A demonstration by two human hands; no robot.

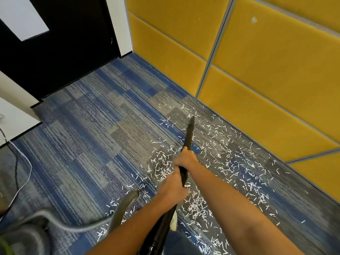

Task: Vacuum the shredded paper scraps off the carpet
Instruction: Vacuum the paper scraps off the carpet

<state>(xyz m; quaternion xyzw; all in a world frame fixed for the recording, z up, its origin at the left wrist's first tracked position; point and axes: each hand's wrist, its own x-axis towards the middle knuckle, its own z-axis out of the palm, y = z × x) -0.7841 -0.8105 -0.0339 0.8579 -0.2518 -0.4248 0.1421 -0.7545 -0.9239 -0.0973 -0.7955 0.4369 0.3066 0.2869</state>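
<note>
White shredded paper scraps (222, 159) lie scattered over the blue and grey carpet (88, 129), mostly along the right side near the yellow wall. A long black vacuum wand (189, 133) points forward, its narrow tip down among the far scraps. My right hand (184, 158) grips the wand higher up, and my left hand (173, 190) grips it just behind. A grey ribbed hose (86, 226) curves from the wand to the vacuum body (22, 236) at the lower left.
Yellow padded wall panels (266, 80) run along the right. A dark door (70, 43) stands at the far left corner. White and black cables (20, 168) trail across the carpet on the left. A shoe tip (173, 220) shows under the wand.
</note>
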